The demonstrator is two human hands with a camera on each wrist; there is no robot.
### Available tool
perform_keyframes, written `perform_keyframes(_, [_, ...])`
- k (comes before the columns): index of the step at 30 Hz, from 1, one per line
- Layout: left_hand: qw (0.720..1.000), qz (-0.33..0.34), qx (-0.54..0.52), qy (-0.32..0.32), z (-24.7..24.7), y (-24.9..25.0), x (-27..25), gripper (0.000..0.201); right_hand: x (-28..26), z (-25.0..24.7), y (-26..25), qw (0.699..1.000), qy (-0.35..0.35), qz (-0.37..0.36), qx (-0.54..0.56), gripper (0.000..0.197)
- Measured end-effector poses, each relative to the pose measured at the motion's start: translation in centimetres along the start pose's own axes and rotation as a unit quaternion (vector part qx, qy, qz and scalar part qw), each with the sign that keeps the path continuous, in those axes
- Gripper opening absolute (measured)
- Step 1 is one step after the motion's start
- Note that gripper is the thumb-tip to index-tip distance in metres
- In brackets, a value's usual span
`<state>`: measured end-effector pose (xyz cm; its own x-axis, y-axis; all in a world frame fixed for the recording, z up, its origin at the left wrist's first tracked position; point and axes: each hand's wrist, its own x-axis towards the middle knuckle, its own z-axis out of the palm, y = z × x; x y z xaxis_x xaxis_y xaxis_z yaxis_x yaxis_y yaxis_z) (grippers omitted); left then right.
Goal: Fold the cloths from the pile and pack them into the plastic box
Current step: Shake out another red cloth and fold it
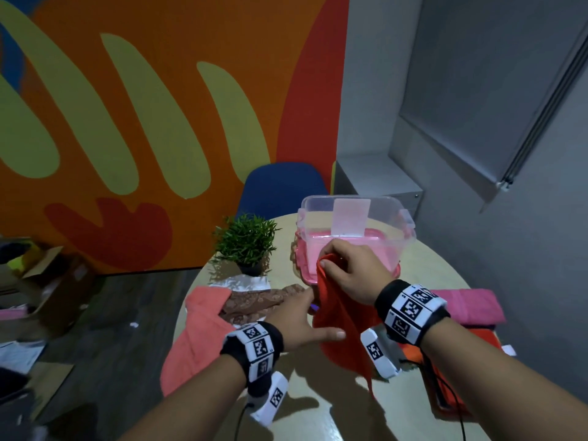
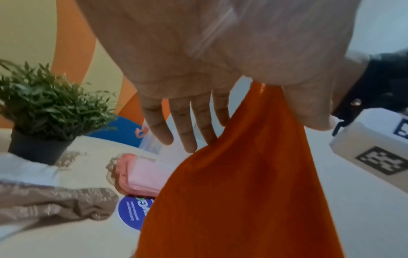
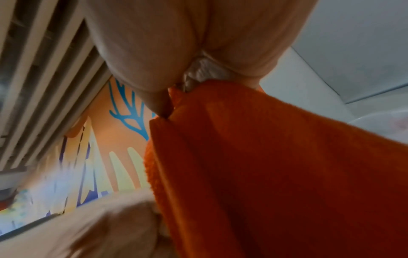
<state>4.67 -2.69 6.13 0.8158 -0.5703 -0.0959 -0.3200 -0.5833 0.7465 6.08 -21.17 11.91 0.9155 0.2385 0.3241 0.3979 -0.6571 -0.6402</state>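
A round, pale counter (image 1: 318, 405) stands before a wall painted orange with yellow-green shapes; a grey wall and a blue chair (image 1: 280, 186) lie beyond it. The right hand (image 1: 346, 268) is raised, its grip pinched on the top corner of an orange-red cloth (image 1: 343, 326) that hangs down toward the counter. The left hand (image 1: 299, 323) sits lower and to the left of that grip, fingers straight and spread, thumb lying against the cloth's front; its grip is wide and holds nothing. Just beyond the right grip stands the clear plastic box (image 1: 359, 224), resting on a pink lid (image 1: 305, 268); what it holds cannot be told. To the left of the left grip lie a brown patterned cloth (image 1: 257, 303) and a coral cloth (image 1: 197, 338). A small potted plant (image 1: 245, 243) stands beyond them. Right of the right wrist lies a folded pink cloth (image 1: 467, 305).
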Motion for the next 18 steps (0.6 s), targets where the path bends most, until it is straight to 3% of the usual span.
perform_keyframes(3, [0.999, -0.033, -0.004, 0.011, 1.6, -0.2, -0.4, 0.072, -0.1, 0.1, -0.4, 1.0, 0.01, -0.007, -0.021, 0.004])
perform_keyframes(7, [0.998, -0.058, -0.004, 0.035, 2.3, -0.2, -0.9, 0.079, -0.6, 0.8, 0.2, 0.998, 0.0, 0.019, -0.052, 0.027])
perform_keyframes(10, [0.997, -0.058, -0.023, 0.048, 2.3, -0.3, -1.1, 0.082, -1.0, 1.4, 0.2, 0.997, -0.007, 0.024, -0.079, 0.024])
perform_keyframes(13, [0.996, -0.051, -0.026, 0.074, 1.7, -0.7, -1.0, 0.061, -0.9, 1.6, -0.2, 0.998, -0.022, 0.024, -0.058, 0.022])
perform_keyframes(16, [0.994, -0.047, 0.002, 0.102, 0.8, -1.3, -0.6, 0.02, -0.6, 1.5, -0.5, 0.999, -0.031, 0.014, -0.037, 0.02])
perform_keyframes(18, [0.994, -0.05, -0.001, 0.101, 0.5, -2.5, -0.6, 0.017, -0.3, 0.8, -0.5, 1.0, -0.018, 0.004, -0.005, 0.015])
